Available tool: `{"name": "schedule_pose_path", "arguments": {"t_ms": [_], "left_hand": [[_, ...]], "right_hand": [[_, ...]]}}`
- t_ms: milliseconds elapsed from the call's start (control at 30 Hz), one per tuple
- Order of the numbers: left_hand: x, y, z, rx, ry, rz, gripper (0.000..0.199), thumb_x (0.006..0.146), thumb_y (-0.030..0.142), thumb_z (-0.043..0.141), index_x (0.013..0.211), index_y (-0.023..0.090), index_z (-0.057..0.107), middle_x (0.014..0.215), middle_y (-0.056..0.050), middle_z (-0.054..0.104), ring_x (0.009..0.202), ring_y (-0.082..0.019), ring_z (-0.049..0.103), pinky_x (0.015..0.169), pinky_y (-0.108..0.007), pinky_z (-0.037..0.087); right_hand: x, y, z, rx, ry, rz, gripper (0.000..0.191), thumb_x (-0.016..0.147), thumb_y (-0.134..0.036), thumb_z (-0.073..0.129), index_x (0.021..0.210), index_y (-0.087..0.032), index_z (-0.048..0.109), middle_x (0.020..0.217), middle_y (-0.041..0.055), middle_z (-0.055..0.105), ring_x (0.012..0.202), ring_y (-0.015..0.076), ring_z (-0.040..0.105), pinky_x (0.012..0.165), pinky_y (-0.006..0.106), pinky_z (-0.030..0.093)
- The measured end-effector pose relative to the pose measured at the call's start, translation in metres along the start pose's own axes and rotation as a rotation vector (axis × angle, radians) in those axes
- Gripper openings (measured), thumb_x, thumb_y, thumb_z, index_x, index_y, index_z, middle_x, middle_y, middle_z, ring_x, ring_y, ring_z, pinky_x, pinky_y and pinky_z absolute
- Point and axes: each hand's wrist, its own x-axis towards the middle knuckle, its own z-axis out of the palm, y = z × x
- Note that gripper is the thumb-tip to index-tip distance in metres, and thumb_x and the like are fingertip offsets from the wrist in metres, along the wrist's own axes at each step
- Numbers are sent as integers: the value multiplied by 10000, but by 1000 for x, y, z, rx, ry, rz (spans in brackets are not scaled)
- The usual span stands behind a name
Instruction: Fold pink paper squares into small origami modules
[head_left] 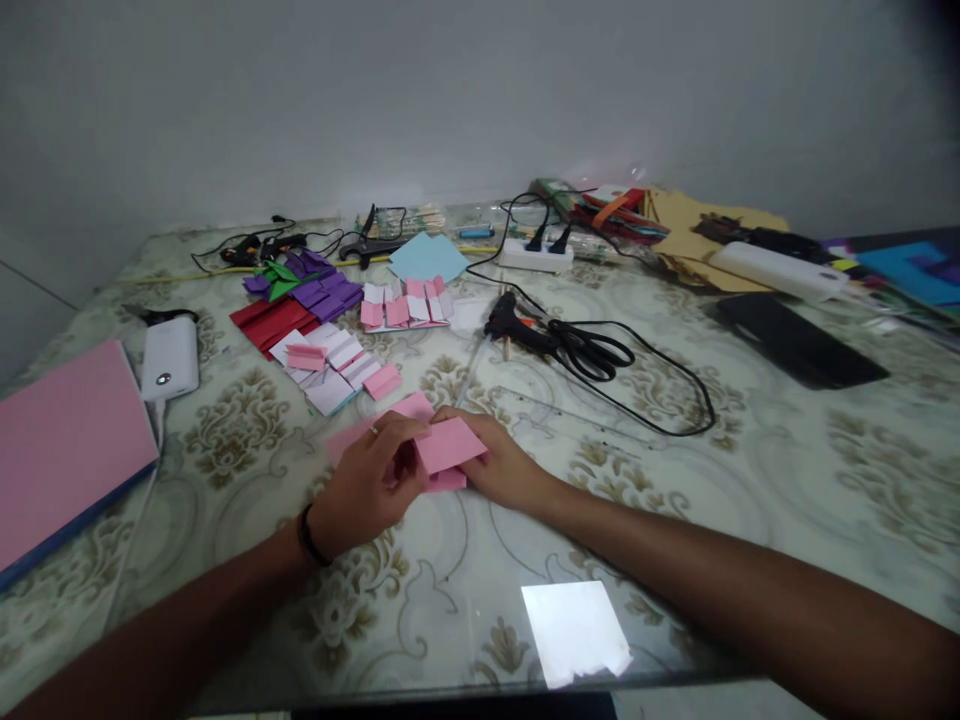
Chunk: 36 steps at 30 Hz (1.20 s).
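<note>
Clear, straight plastic ruler [555, 408] right of grip (marks unreadable from over here). Left hand [379, 475] pinching, right hand [506, 465] clasping folded rectangular pink paper [451, 445] between them; black plastic glue gun [517, 328] beyond.

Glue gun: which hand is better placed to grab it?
Right, probably. The right hand is nearer the glue gun; the left hand sits farther off. Both are on the pink paper, so the left would likely have to hold it alone.
</note>
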Motion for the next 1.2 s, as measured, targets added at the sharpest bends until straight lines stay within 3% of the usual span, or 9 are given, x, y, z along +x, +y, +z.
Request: {"name": "schedule_pose_path", "arguments": {"t_ms": [200, 467, 533, 633, 800, 1200], "left_hand": [[2, 2, -7, -135, -69, 35, 437, 756, 46, 512, 1162, 205, 539, 1065, -79, 635, 1054, -225, 619, 917, -364, 512], [2, -8, -4, -383, -97, -252, 60, 936, 245, 534, 949, 197, 568, 867, -36, 624, 722, -142, 596, 656, -272, 466], [3, -9, -2, -402, -111, -332, 83, 934, 264, 562, 992, 206, 546, 739, 18, 564, 615, -116, 532, 580, -241, 412], [8, -9, -4, -370, -168, -399, 112, 940, 293, 560, 1004, 201, 552, 685, 47, 502, 603, -111, 481, 569, -231, 366], [15, -6, -10, -295, -275, -420, 374, 991, 403, 470, 691, 179, 467, 624, 43, 448, 611, -111, 429, 608, -251, 346], [13, -12, -9, -535, -184, -495, 390, 976, 405, 532, 675, 161, 579, 598, 19, 587, 593, -107, 516, 617, -232, 415]], "right_hand": [[0, 1, -3, 31, 6, 17, 87, 866, -253, 572, 869, -178, 615, 795, 17, 636, 737, 158, 574, 705, 262, 439], [-1, -1, -2, 1, -23, 34, 71, 792, -222, 652, 824, -172, 614, 743, -3, 612, 694, 145, 538, 649, 237, 409], [-1, 0, 0, 27, -7, 58, 88, 809, -238, 658, 796, -170, 604, 710, -14, 586, 666, 132, 512, 619, 225, 392], [0, 2, 1, 59, 12, 62, 98, 816, -231, 667, 786, -166, 599, 703, -21, 572, 654, 124, 500, 610, 218, 386], [0, 1, 0, 47, -3, 36, 56, 810, -183, 648, 804, -171, 594, 738, -15, 593, 683, 134, 525, 637, 226, 403], [-2, 3, -1, 93, -20, 51, 151, 836, -92, 467, 815, -166, 597, 758, -22, 567, 701, 118, 499, 672, 218, 402]]}}
